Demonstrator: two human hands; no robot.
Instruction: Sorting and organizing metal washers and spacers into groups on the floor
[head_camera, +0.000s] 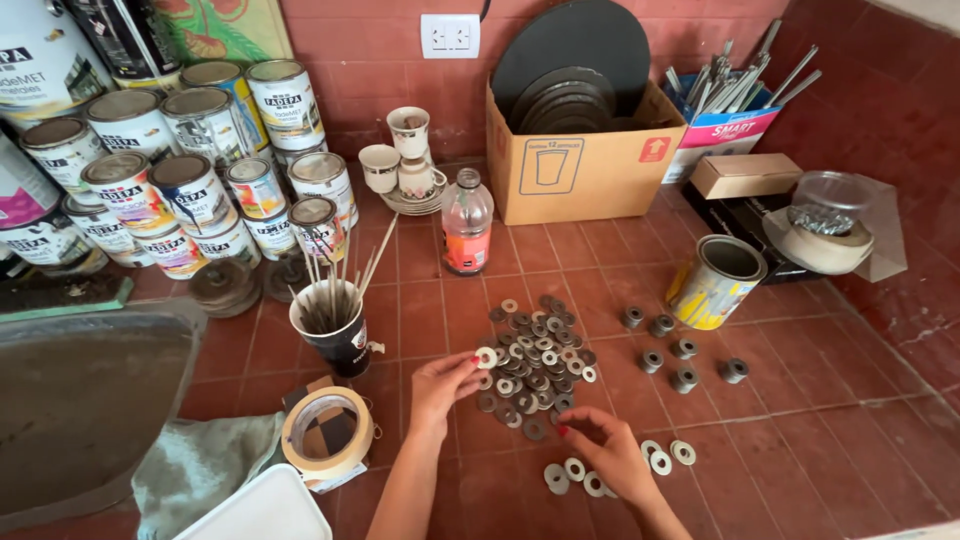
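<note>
A cardboard box (575, 150) stands at 12 o'clock on the tiled desk (800, 440). The washer pile (532, 365) lies centre, flat. The left hand (440, 385) pinches one pale washer (487, 357), hole up; the right hand (605, 450) has its fingers curled, touching sorted washers (575, 470).

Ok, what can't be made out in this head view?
- Cardboard box: its walls hide most of the dark discs.
- Open tin: inside too dark.
- Left hand pinches a washer; right hand covers some washers beneath.
- Grey tub: cut by left edge.
</note>
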